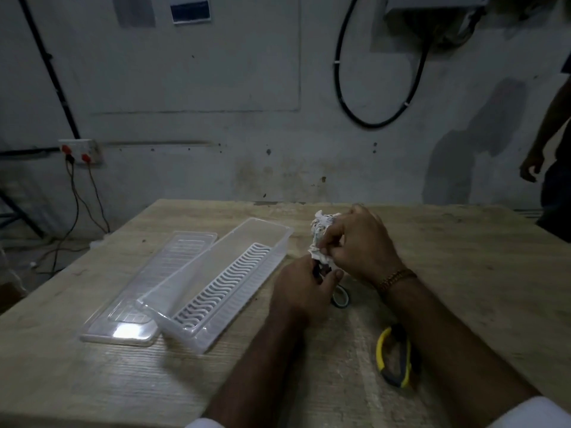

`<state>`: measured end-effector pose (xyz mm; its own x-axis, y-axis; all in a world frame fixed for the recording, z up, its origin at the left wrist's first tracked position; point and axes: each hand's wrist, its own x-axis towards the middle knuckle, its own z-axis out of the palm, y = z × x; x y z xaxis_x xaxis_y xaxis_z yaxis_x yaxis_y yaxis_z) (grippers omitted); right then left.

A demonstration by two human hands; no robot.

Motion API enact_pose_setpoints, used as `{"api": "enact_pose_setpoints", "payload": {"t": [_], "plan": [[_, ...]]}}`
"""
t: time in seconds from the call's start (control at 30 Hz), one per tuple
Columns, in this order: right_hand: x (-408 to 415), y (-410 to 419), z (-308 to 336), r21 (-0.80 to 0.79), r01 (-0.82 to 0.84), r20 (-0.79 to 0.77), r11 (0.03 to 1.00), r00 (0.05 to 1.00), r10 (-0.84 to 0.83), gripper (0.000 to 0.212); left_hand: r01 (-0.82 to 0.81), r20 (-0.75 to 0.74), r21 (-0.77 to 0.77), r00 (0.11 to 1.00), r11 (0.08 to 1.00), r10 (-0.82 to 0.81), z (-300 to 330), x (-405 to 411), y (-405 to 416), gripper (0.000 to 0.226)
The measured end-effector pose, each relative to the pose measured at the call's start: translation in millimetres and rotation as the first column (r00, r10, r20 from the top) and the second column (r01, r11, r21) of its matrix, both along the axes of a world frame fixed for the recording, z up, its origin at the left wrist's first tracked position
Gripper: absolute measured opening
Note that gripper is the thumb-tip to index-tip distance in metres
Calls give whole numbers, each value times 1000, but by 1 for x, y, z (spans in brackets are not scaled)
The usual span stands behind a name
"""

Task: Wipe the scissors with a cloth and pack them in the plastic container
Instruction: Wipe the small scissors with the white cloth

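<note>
Forearms: two bare forearms reach in from the bottom edge, white sleeve cuffs just showing.
Yellow-handled tool (397,355): lies flat on the desk (92,381) near the right forearm, untouched.
Left hand (301,287): fingers curled round the dark handle end of the scissors (340,296), held just above the desk.
Scissors: mostly hidden; one dark, light-rimmed handle loop shows below the left hand. Long axis appears to run away from the camera, up into the cloth; blades covered.
Right hand (360,244): fingers pinch the cloth (321,234) around the scissors' upper part; gold bracelet (395,278) on the wrist.
Cloth: white, crumpled, bunched between both hands.
Plastic container (216,285): clear, long, open, left of the hands, a white wavy-slotted insert on its floor; long axis diagonal, far end toward upper right.
Lid (136,288): clear, flat beside the container's left side, parallel.
Open room: bare desk right of the hands and along the near left.
Background: another person stands at the far right edge.
</note>
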<state>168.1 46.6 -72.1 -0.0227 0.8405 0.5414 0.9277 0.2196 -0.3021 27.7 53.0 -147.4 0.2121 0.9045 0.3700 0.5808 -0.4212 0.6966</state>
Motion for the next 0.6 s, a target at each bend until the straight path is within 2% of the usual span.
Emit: {"api": "enact_pose_setpoints", "payload": {"t": [0.13, 0.23, 0.33, 0.43, 0.5, 0.6], "plan": [[3, 9, -4, 36, 30, -118, 999, 993, -26, 12, -21, -75, -4, 997, 1000, 20, 2, 2, -3, 31], [6, 17, -6, 75, 69, -226, 995, 973, -51, 9, -15, -75, -8, 997, 1000, 14, 1, 2, -2, 32], [9, 19, -6, 105, 133, -393, 985, 916, -82, 5, -14, -15, -28, 1000, 1000, 13, -1, 2, -2, 30], [17, 7, 4, 145, 87, -541, 986, 841, 5, 6, -37, 75, -48, 996, 998, 41, -3, 3, -1, 34], [21, -3, 9, 105, -54, -520, 993, 848, 101, 9, -50, 87, -70, 995, 996, 56, -3, 4, 0, 32], [15, -6, 3, -25, -128, -263, 991, 958, 117, 13, -33, 104, -76, 994, 997, 41, -2, 3, -1, 30]]}}
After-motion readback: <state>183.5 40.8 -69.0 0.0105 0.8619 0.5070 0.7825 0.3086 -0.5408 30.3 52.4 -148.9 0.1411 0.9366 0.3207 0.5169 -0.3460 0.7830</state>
